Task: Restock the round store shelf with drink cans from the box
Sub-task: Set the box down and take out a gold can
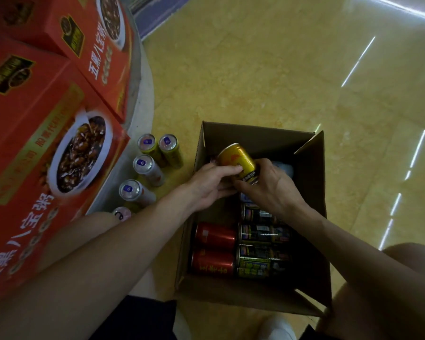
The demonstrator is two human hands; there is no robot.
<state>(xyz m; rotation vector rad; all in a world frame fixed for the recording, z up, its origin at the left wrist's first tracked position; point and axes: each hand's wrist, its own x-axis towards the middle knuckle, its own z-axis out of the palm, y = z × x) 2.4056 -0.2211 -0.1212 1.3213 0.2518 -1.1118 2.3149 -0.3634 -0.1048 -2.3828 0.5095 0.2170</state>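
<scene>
Grip round the middle suits the smooth, likely full gold can point(234, 157), which left hand point(214, 182) and right hand point(268, 190) both clasp.

The lower end of the gold can point(236, 158) is hidden behind the fingers of the left hand point(209, 185) and the right hand point(270, 187), which grip it over the box point(255, 130). Behind the right hand, a pale thing in the box's dark far corner is too covered to name. The labels of the dark cans point(264, 234) are too blurred to read. The left forearm covers most of the nearest slim can point(121, 214). The red cartons point(47, 143) run off the left and top edges and hide most of the round shelf point(142, 94).
</scene>
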